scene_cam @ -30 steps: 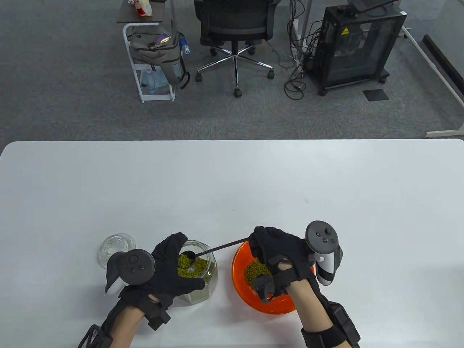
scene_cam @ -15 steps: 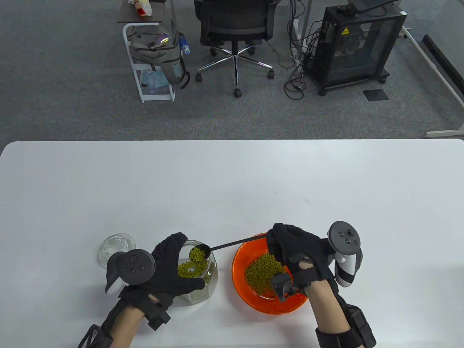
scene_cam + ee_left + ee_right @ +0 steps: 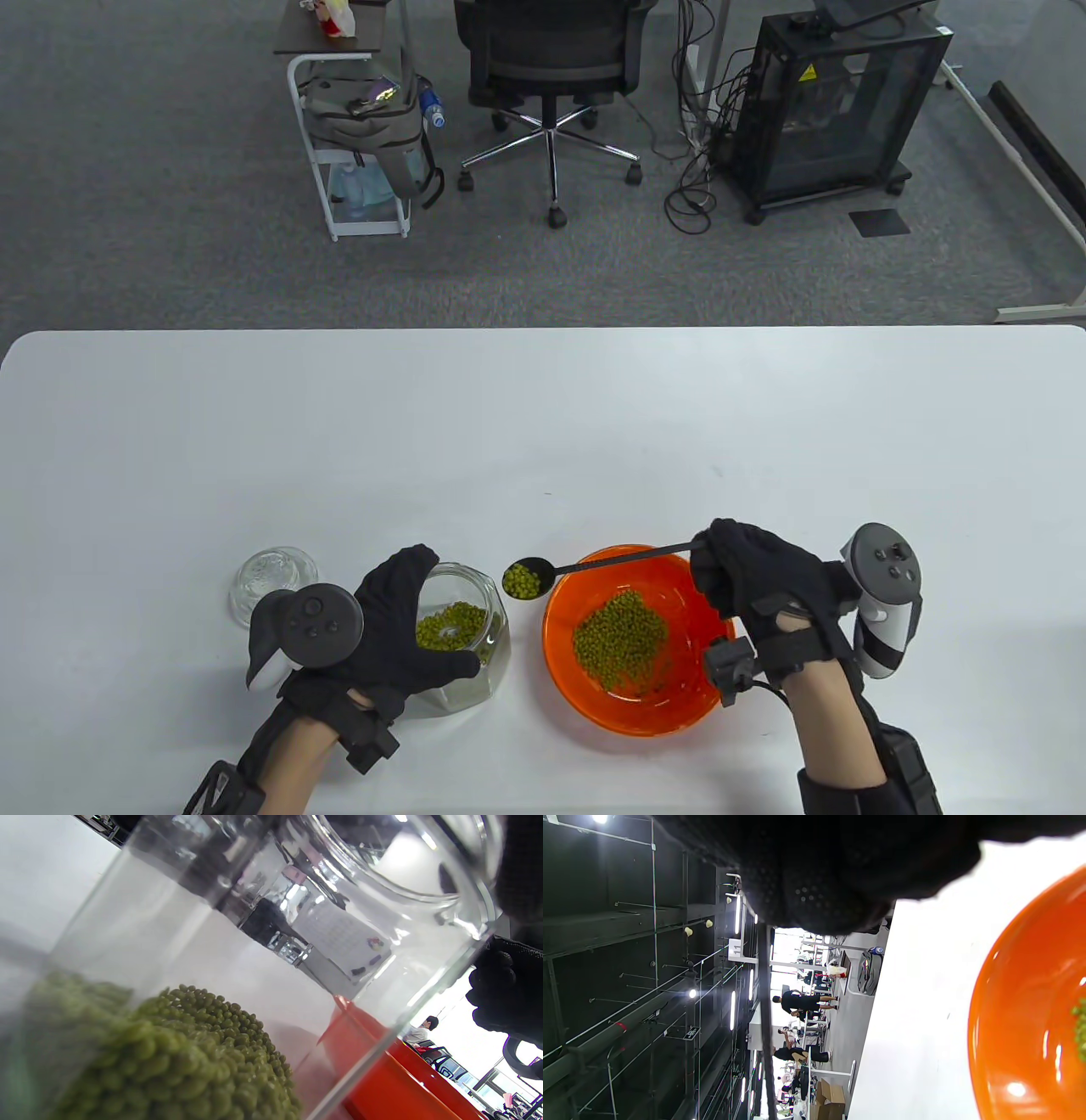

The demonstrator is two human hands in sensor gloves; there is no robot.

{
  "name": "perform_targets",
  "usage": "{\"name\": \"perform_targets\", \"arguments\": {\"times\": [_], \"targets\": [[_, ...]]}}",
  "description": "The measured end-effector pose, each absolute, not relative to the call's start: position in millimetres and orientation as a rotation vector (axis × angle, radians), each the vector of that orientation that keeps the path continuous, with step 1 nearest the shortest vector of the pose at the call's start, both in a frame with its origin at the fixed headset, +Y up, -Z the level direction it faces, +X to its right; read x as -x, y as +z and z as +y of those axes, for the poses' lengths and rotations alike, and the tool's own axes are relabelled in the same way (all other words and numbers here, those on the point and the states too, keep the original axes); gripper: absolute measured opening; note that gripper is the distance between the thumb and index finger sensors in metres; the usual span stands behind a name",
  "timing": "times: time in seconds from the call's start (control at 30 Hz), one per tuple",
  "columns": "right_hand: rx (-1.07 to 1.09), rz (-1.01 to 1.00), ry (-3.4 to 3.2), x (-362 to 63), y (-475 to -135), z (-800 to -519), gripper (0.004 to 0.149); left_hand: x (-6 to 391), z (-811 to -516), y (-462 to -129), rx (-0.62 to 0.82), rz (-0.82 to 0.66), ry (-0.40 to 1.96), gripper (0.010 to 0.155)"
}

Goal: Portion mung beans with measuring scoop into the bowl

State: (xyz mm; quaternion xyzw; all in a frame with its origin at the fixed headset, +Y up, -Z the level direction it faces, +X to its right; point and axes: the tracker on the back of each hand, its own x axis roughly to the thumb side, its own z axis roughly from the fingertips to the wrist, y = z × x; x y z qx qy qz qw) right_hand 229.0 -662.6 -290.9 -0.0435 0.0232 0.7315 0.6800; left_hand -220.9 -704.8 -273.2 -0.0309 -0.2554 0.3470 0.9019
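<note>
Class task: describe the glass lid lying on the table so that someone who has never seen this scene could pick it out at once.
Start at the white table and go to its near left part, where the left hand grips a glass jar of mung beans. Just left of that hand lies the glass lid: round, clear, holding no beans.

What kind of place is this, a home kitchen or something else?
Probably an office or lab, not a kitchen: beyond the white table stand an office chair and a black equipment cabinet with loose cables on grey carpet.
</note>
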Motion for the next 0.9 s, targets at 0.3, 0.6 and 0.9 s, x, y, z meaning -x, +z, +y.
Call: {"name": "perform_targets", "arguments": {"times": [0.3, 0.6, 0.9], "targets": [[0.130, 0.053, 1.642, -276, -298, -671, 0.043, 221, -705, -273, 0.065, -0.527, 0.716, 0.126], [0.139, 0.046, 1.609, -298, -298, -682, 0.043, 221, -704, -273, 0.067, -0.529, 0.708, 0.126], [0.127, 0.047, 1.651, -312, -292, -687, 0.043, 221, -704, -273, 0.067, -0.529, 0.708, 0.126]]}}
